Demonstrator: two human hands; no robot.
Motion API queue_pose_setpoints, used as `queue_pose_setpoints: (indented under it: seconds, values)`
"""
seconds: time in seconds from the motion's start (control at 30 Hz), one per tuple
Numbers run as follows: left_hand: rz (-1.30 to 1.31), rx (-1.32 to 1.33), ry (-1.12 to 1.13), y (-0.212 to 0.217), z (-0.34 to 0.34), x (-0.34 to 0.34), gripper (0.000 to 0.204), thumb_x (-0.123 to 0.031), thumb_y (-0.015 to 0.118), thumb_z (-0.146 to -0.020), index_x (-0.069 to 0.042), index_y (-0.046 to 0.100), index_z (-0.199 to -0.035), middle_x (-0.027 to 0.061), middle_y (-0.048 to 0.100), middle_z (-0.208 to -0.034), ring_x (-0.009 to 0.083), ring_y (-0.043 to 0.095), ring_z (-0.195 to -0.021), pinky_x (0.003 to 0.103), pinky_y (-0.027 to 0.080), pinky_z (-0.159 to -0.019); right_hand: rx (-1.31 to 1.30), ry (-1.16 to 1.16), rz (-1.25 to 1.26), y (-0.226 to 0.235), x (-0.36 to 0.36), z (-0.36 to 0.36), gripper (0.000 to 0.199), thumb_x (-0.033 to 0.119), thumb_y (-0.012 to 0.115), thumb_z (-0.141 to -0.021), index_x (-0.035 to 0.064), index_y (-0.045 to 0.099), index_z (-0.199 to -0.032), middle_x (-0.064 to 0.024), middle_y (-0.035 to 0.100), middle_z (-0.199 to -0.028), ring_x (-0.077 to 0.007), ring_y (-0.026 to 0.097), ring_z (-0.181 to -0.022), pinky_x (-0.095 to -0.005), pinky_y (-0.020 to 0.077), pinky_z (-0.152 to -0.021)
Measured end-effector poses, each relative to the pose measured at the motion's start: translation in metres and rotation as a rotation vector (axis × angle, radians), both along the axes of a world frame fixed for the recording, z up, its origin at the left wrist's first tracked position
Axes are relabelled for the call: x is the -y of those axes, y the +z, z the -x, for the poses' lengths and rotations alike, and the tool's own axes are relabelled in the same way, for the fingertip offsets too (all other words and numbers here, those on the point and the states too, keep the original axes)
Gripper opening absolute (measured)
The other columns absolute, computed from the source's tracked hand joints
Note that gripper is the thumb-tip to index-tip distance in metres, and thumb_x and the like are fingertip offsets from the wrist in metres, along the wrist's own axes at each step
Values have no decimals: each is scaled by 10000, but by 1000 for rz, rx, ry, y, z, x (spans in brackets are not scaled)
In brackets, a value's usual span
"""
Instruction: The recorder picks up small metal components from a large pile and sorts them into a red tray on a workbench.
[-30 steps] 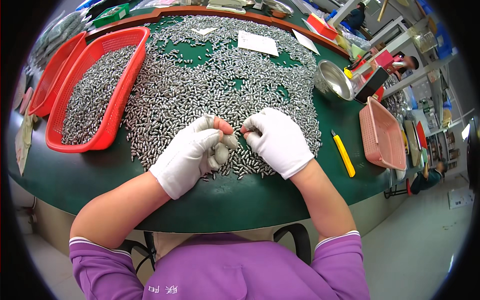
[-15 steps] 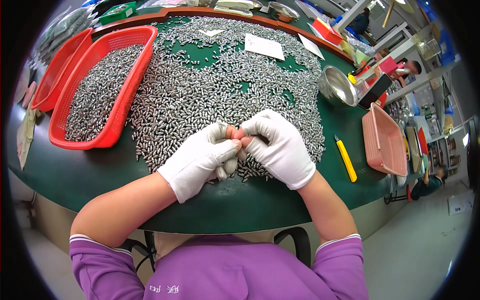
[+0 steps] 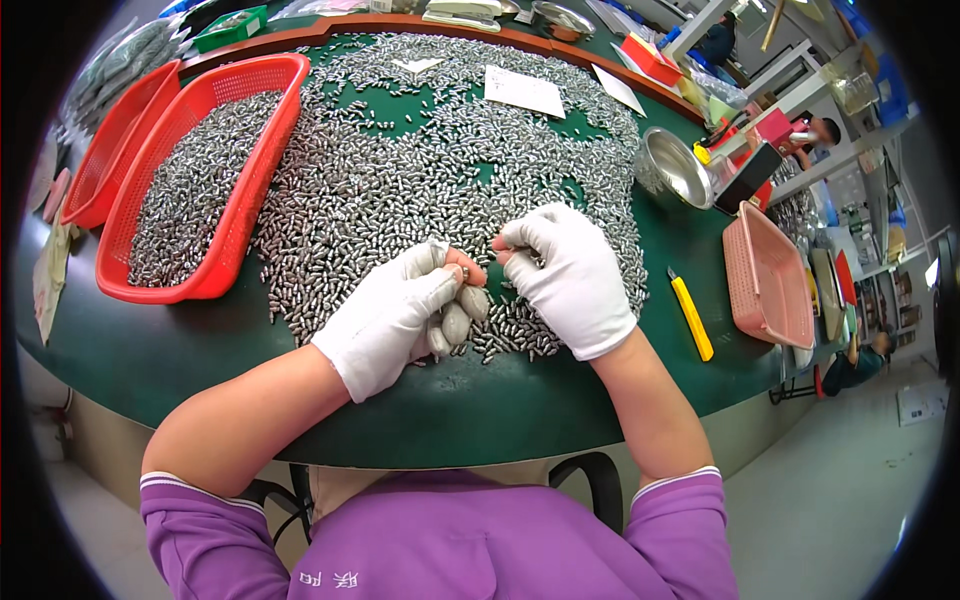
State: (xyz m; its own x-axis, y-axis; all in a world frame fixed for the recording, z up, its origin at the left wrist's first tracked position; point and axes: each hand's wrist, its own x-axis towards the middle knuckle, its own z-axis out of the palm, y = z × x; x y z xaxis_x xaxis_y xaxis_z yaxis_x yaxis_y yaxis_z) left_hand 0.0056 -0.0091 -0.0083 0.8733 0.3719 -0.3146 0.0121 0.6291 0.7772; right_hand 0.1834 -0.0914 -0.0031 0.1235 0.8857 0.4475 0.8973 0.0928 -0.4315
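Small, bullet-shaped silvery metal parts point(image 3: 370, 190) lie spread in a thick layer over the green table. My left hand point(image 3: 385, 315), in a white glove with bare thumb and index tips, is closed, pinching one tiny metal part point(image 3: 466, 273) between them. Its other gloved fingers, greyed with dirt, curl beneath. A little to the right, over the same layer, my right hand point(image 3: 570, 280) wears a matching glove. Its thumb and index tips are bent close together; whatever lies between them is too small to make out. The hands are apart.
At the left a red basket point(image 3: 275, 155) holds many such parts, beside another red basket point(image 3: 85, 200). Paper slips point(image 3: 525, 90) lie on the layer. Rightward are a steel bowl point(image 3: 650, 165), a yellow cutter knife point(image 3: 691, 318) and a pink basket point(image 3: 740, 280). A wooden rim point(image 3: 470, 33) edges the table.
My hands were touching at the fingertips and have parted. The right hand has moved slightly up and to the right; the left stays nearly in place, its lower fingers now more exposed.
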Motion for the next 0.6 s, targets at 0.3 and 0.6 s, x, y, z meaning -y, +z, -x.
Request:
queue_pose_setpoints:
  seconds: [0.3,0.6]
  values:
    - [70,80,91,-4,2,-2,207,-136,432,-910,-27,482,-1079,53,573,-875,73,495,-653,195,424,-583,108,-45,134,-7,0,7,96,127,673,-700,90,654,-787,-91,576,-758,-267,569,-776,-370,462,-705]
    - [71,99,93,-9,2,-3,217,-235,531,-921,-66,490,-1051,28,580,-881,61,443,-608,176,353,-519,193,-110,288,-5,1,10,83,169,646,-727,93,639,-759,-109,564,-743,-283,566,-765,-381,456,-716]
